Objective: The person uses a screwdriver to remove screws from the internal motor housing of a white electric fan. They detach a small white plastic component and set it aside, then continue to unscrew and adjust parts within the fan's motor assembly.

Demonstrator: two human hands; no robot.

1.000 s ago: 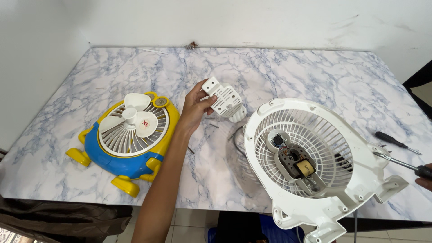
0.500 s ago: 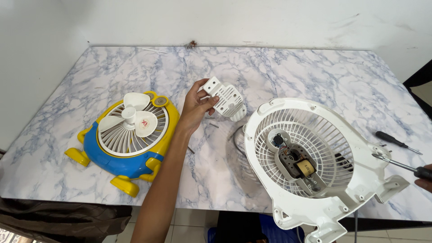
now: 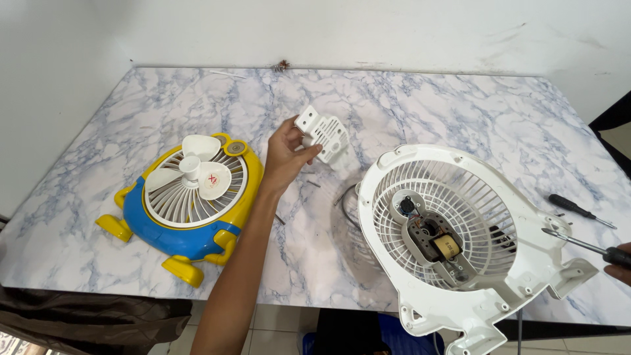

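White wall behind, marble-pattern bench [image 3: 460, 105] with blue-grey veins filling most of the view. Left hand [image 3: 286, 154] raised over bench centre, fingers closed on a small white plastic bracket [image 3: 323, 133], thumb on its lower edge; bracket is off the surface, tilted. Right hand [image 3: 621, 260] barely in frame at right edge, only part of it shows, wrapped on the dark handle of a screwdriver [image 3: 582, 244] whose metal shaft points left toward the fan shell's rim. White fan shell [image 3: 519, 263] sits at right front, round grille facing up, hanging partly over the bench's near edge. Motor [image 3: 434, 240] with copper coil is exposed in the middle of its grille. Second screwdriver [image 3: 578, 209], black handle, lies on the bench just beyond the first, right of the shell. Yellow and blue fan [image 3: 187, 197] lies flat at left, yellow feet sticking out. White blade [image 3: 194, 172] rests on top of its grille. Grey cord [image 3: 345, 197] partly seen between bracket and shell. A few small screws [image 3: 313, 184] lie on the bench below the left hand. Tiled floor under the bench edge.
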